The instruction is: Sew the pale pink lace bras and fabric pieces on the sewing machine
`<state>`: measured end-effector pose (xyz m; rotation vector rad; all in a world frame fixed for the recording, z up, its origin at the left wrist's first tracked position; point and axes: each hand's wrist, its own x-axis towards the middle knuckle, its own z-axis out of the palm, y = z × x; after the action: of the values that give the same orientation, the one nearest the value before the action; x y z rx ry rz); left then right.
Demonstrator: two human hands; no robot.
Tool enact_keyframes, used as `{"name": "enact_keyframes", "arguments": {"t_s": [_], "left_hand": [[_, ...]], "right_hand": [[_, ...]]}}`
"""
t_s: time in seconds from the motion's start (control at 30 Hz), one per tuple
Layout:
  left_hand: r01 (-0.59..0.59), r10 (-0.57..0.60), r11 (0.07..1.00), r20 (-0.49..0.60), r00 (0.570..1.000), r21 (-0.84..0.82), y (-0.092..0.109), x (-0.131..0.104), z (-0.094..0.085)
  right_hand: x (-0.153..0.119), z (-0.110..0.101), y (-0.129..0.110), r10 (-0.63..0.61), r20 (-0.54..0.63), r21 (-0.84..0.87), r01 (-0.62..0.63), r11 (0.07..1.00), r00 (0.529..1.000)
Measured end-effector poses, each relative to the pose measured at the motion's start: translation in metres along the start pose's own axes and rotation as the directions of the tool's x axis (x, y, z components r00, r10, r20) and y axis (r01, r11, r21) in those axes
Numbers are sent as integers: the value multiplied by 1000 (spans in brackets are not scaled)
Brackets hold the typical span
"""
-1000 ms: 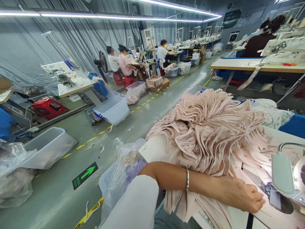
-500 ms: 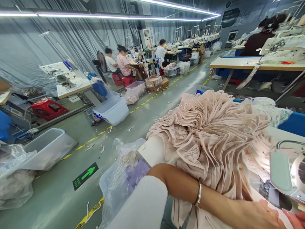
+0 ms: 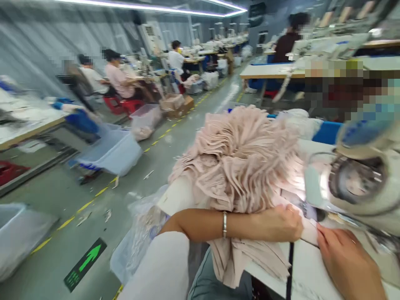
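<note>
My left hand [image 3: 281, 223], with a silver bangle at the wrist, is closed with curled fingers on a pale pink fabric piece [image 3: 309, 232] in front of the sewing machine [image 3: 359, 175]. To its right, my right hand [image 3: 348, 252] pinches the other side of that piece between thumb and fingers. The piece lies low over the white machine table [image 3: 312, 271], close to the needle area, which is blurred. Beyond my left forearm sits a large heap of layered beige-pink fabric pieces [image 3: 240, 162], with some hanging over the table's near edge under the arm.
Left of the table stands a plastic-lined bin [image 3: 134, 237]. An aisle floor with yellow tape [image 3: 101, 191] and a green arrow sign [image 3: 86, 264] runs alongside. Across it are a clear tub [image 3: 109, 150] and seated co-workers [image 3: 120, 79]. Another table [image 3: 268, 71] stands ahead.
The view has swung right and blurred, bringing the sewing machine and both hands fully into sight. The hands, partly cut off at the lower right before, now show with the fabric piece between them.
</note>
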<state>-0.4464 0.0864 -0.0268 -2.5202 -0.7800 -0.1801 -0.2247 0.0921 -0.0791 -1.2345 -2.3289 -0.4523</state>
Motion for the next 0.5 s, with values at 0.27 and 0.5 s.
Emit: {"name": "enact_keyframes", "arguments": {"t_s": [0.27,0.5], "left_hand": [[-6,18,995,128,992,-97,5,-6,2],[243,-217,923,118,969,-299,-3,-6,6]], "right_hand": [[56,-45,-29,407,576,-340,-246,908,709],[57,-27,-45,411,538,-204,-360,911,736]]}}
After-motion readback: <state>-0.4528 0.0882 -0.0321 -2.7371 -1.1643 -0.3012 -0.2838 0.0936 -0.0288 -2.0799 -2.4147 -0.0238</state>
